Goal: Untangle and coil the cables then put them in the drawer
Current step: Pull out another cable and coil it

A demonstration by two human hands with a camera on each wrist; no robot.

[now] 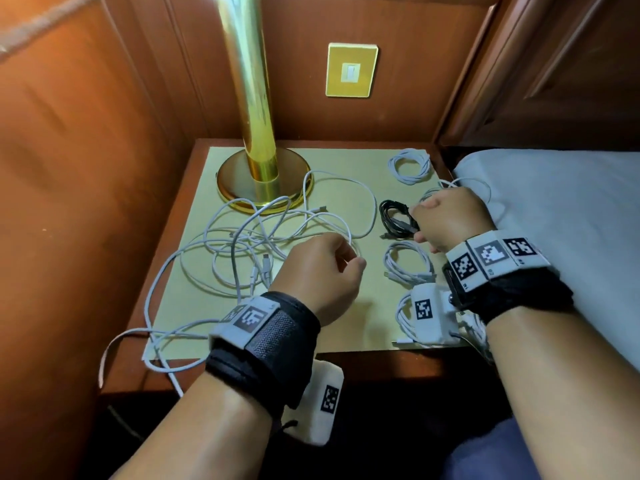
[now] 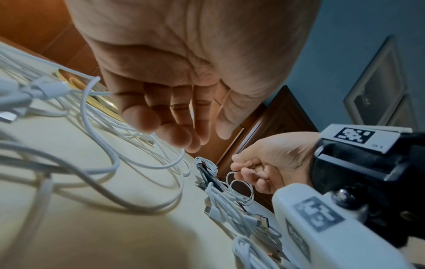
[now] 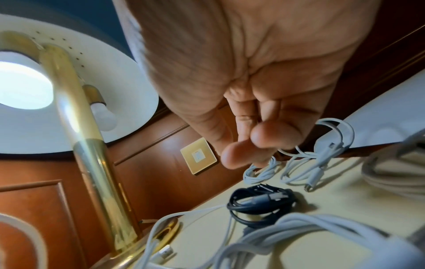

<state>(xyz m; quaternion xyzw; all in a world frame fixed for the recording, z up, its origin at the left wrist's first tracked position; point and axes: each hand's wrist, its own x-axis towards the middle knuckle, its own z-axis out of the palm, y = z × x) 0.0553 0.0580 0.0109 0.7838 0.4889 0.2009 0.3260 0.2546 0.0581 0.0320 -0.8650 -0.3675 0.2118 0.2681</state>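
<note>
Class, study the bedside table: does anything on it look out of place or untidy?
Yes. A tangle of white cables sprawls loose on the left of the bedside table, with loops hanging over its front-left edge, while the black cable and the white ones on the right lie in neat coils.

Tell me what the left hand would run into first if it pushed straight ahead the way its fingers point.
Probably the loose white cable tangle: the left hand hangs over its near edge, fingers curled toward the loops and the lamp base beyond. Its height above the nightstand is unclear, so it might pass just over them.
</note>
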